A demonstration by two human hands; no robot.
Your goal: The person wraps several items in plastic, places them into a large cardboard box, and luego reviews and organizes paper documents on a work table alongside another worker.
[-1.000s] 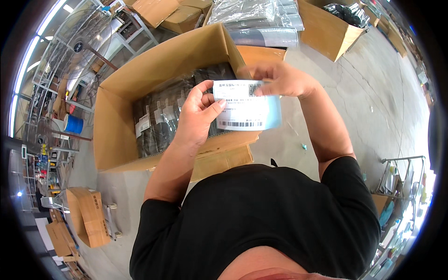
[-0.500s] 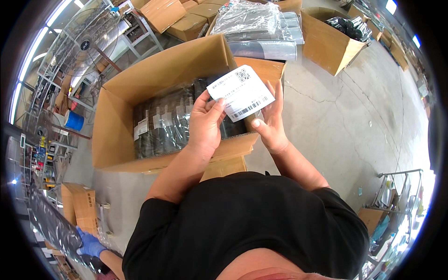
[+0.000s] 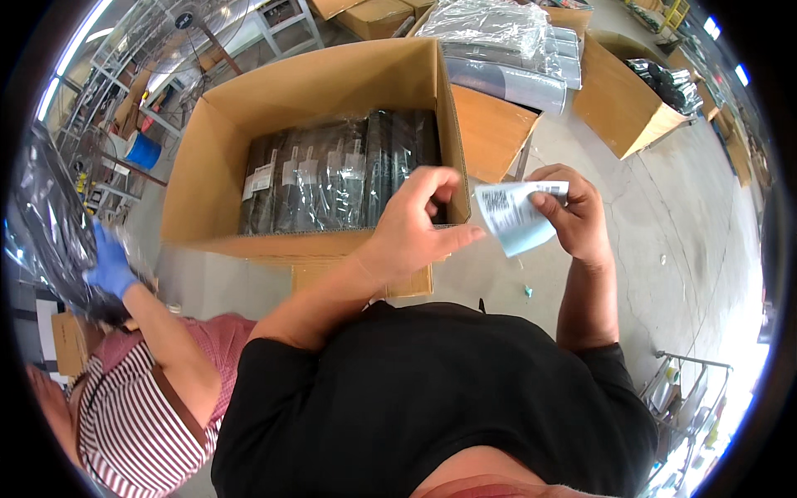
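Observation:
A white printed label (image 3: pixel 505 214) hangs bent from my right hand (image 3: pixel 579 217), pinched between thumb and fingers, with a pale blue area along its lower part. My left hand (image 3: pixel 418 217) is just left of the label, apart from it, over the near right corner of a large open carton (image 3: pixel 311 79). Its thumb points toward the label, its other fingers are partly curled and blurred, and nothing shows in it. Inside the carton stand several dark packages (image 3: pixel 324 195) in clear plastic, packed in a row, some with white tags.
At the left a co-worker's blue-gloved hand (image 3: pixel 110 264) holds a long black plastic-wrapped bundle (image 3: pixel 58 216). Grey wrapped rolls (image 3: pixel 506 79) lie behind the carton. Another open carton (image 3: pixel 618 100) with dark packages stands back right; a metal rack (image 3: pixel 693 390) is at lower right.
My left hand has let go of the label, which is bent and further right in my right hand. The co-worker has come further into view at the left. The view has shifted.

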